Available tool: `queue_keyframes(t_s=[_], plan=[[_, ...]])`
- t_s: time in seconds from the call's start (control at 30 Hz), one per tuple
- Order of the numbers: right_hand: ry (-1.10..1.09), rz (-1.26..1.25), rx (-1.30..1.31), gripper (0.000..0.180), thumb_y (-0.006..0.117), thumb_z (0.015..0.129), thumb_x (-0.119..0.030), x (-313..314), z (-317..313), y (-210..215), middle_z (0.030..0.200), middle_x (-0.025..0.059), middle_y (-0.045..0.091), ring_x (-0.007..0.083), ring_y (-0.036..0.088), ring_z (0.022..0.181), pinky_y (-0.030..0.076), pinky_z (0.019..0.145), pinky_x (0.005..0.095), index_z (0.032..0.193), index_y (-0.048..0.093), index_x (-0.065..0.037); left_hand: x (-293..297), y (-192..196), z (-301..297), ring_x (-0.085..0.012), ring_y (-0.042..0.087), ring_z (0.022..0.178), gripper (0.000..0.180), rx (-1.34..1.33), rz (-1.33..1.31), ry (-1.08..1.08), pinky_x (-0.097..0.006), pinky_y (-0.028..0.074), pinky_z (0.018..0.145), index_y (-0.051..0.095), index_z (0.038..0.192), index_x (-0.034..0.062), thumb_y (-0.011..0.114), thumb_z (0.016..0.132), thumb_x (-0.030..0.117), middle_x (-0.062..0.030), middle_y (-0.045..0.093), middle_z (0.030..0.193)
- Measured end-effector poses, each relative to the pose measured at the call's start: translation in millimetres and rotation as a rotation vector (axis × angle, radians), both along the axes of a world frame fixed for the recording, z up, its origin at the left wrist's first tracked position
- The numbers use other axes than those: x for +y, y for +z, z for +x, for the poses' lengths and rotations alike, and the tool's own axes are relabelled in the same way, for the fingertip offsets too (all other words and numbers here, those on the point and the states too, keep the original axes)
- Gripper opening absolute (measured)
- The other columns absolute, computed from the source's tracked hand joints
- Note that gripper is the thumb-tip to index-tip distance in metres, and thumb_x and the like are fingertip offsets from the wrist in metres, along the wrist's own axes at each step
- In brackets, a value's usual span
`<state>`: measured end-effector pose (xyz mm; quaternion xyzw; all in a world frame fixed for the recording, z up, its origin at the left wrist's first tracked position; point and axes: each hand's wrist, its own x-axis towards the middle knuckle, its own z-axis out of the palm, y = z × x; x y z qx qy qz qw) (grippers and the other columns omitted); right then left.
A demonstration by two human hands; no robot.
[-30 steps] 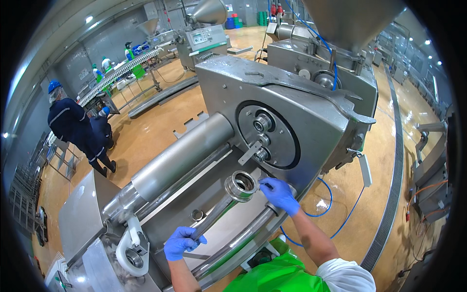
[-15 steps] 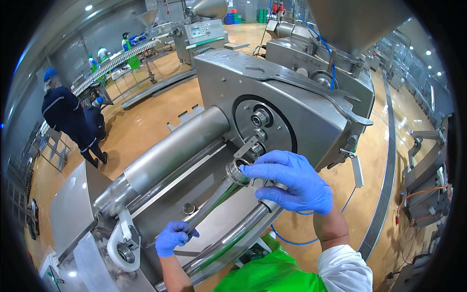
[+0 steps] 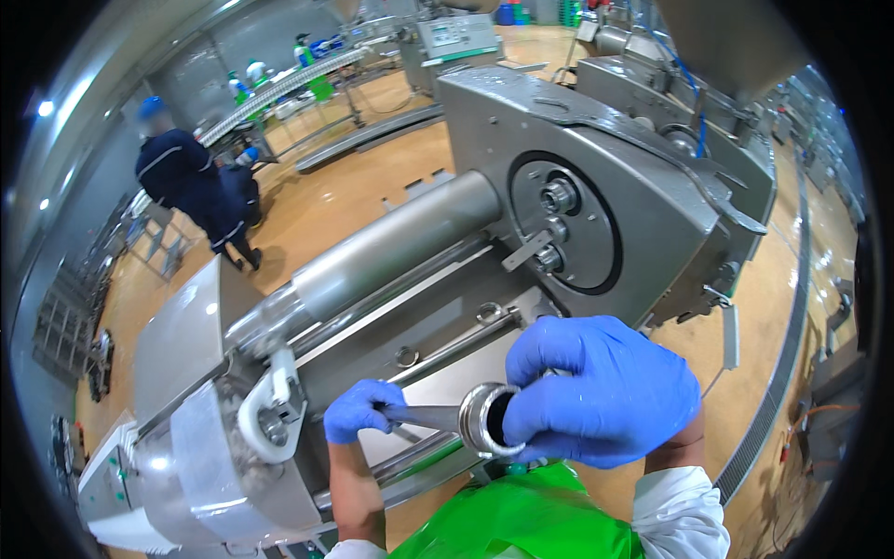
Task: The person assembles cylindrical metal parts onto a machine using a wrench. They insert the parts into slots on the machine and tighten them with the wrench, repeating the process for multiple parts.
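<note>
My left hand (image 3: 363,411), in a blue glove, is closed around a slim steel tube (image 3: 428,415). The tube widens into a ringed collar (image 3: 480,421) with a dark open mouth turned toward my right hand (image 3: 605,391). That blue-gloved hand is curled at the mouth, fingertips over or just inside the rim; whatever they pinch, if anything, is hidden. I hold the tube close to my green apron (image 3: 521,517), in front of the machine's open trough (image 3: 438,321). Two loose metal rings (image 3: 406,356) lie in the trough.
Beyond the trough runs a thick steel cylinder (image 3: 400,242), joined to a housing with a round spindle plate (image 3: 596,228). A large wrench (image 3: 717,191) rests on the housing. A white clamp arm (image 3: 265,415) stands at left. People work by a conveyor (image 3: 279,88) at the back.
Both hands have brought the tube nearer my body, away from the spindle plate, and its mouth now faces my right hand more fully. My view has shifted, uncovering a second ring.
</note>
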<state>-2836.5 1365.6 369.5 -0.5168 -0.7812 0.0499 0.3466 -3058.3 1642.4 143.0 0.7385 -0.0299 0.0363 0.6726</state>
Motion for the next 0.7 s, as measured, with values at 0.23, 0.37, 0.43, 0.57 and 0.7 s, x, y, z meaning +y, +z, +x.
queue_keyframes(t_s=[0.23, 0.37, 0.43, 0.57, 0.7], plan=[[0.107, 0.082, 0.196, 0.036, 0.082, 0.068, -0.016, 10, -18, -3, 0.089, 0.0044, 0.06, 0.0226, 0.061, 0.072, 0.049, 0.06, 0.0322, 0.102, 0.071, -0.023, -7, -17, -20, -0.017, 0.053, 0.07, 0.046, -0.053, -0.071, 0.114, -0.032, 0.044, 0.063, 0.067, 0.09, -0.0038, 0.085, 0.063, 0.029, -0.0066, 0.06, 0.077], [-0.034, 0.24, -0.064, 0.044, 0.082, 0.072, -0.017, 7, -22, 0, 0.086, 0.0066, 0.061, 0.0223, 0.06, 0.069, 0.049, 0.06, 0.0316, 0.113, 0.069, -0.021, -5, -28, -14, -0.0159, 0.052, 0.062, 0.031, 0.051, -0.223, 0.066, -0.031, 0.045, 0.059, 0.069, 0.081, -0.0028, 0.079, 0.058, 0.016, -0.0061, 0.059, 0.068], [-0.076, 0.274, -0.063, 0.046, 0.081, 0.072, -0.015, 7, -27, 4, 0.085, 0.0071, 0.062, 0.0219, 0.06, 0.068, 0.049, 0.06, 0.0305, 0.116, 0.067, -0.014, -13, -20, -14, -0.0135, 0.054, 0.057, 0.03, 0.045, -0.15, 0.146, -0.028, 0.044, 0.054, 0.071, 0.075, -0.0034, 0.072, 0.052, 0.015, -0.006, 0.058, 0.06], [-0.112, 0.378, 0.06, 0.054, 0.082, 0.073, -0.015, 11, -32, 1, 0.086, 0.0081, 0.063, 0.0192, 0.062, 0.068, 0.05, 0.059, 0.0286, 0.12, 0.06, 0.0, -35, -3, -8, -0.0127, 0.051, 0.049, 0.04, -0.049, -0.184, 0.355, -0.027, 0.04, 0.046, 0.072, 0.083, -0.0045, 0.073, 0.056, 0.025, -0.0057, 0.058, 0.057], [-0.032, 0.466, 0.286, 0.062, 0.085, 0.072, -0.017, 24, -38, 0, 0.08, 0.0069, 0.067, 0.0123, 0.064, 0.063, 0.05, 0.056, 0.0251, 0.124, 0.057, 0.0, -28, -32, -3, -0.0163, 0.054, 0.051, 0.038, 0.009, -0.268, 0.349, -0.029, 0.043, 0.048, 0.07, 0.087, -0.0031, 0.07, 0.064, 0.027, -0.0082, 0.06, 0.062]])
